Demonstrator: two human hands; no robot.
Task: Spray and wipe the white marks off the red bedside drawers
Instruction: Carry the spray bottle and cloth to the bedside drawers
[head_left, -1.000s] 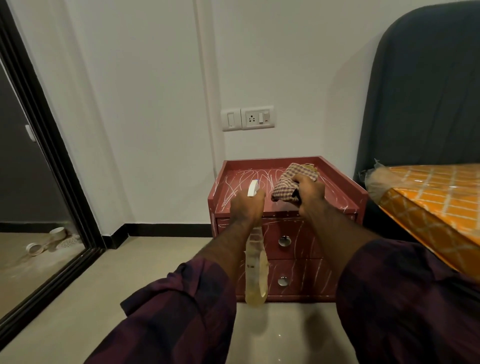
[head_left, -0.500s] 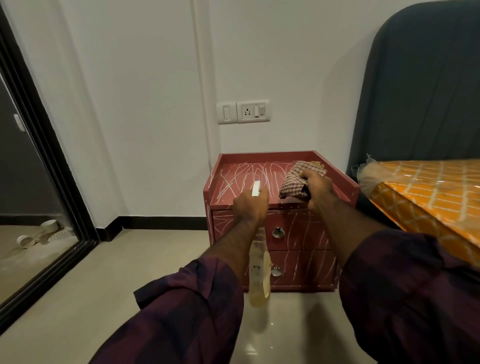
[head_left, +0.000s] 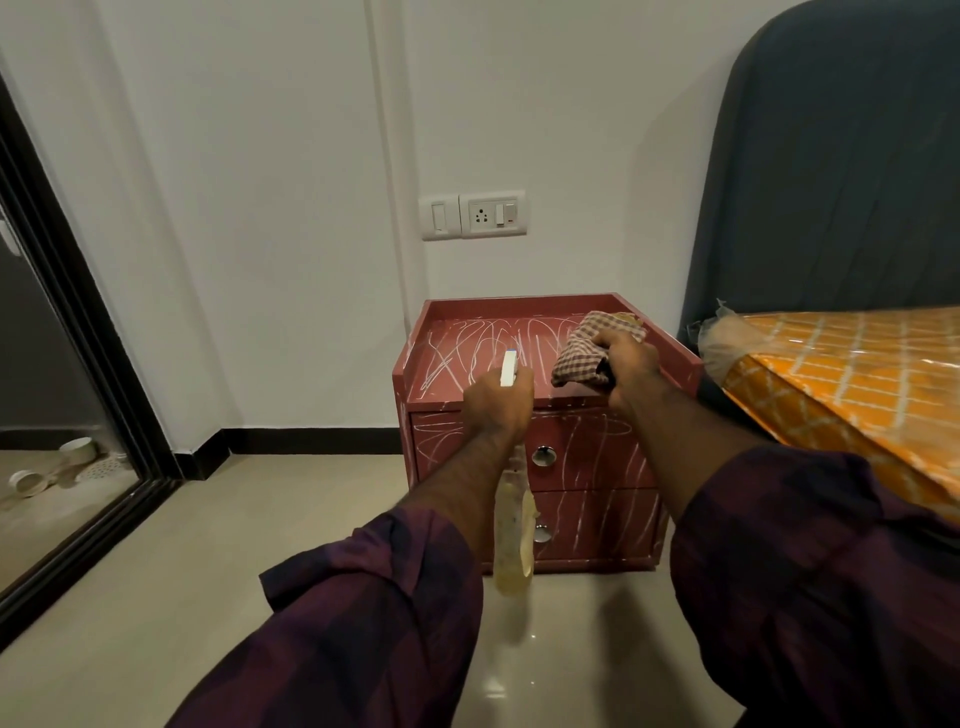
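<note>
Nearest are two dark purple sleeves (head_left: 363, 597) over the shiny floor (head_left: 156, 571). The left hand (head_left: 496, 405) has its grip closed tight round the neck of the spray bottle (head_left: 513, 545). The bottle hangs down in front of the drawer fronts, and its white spray head (head_left: 509, 368) sticks up above the fingers and faces the top of the drawers.

A bit farther and to the right, the right hand (head_left: 631, 369) has its grip closed round a bunched checked cloth (head_left: 579, 353). The cloth is over the far right part of the top. I cannot tell if it touches the wood.

The red bedside drawers (head_left: 597, 514) stand on the floor against the white wall, just left of the orange bed (head_left: 857, 374). White marks (head_left: 457, 353) run all over the top and both drawer fronts.

Not much has changed in the last second. The cloth hand has slid a little to the right, and the bottle hand has stayed almost where it was. No mark has gone and nothing looks wet. So I think the job has hardly begun. The next thing is likely a squeeze of spray on the top, then a rub with the cloth.

Far back, a wall socket (head_left: 491, 214) sits above the drawers.
</note>
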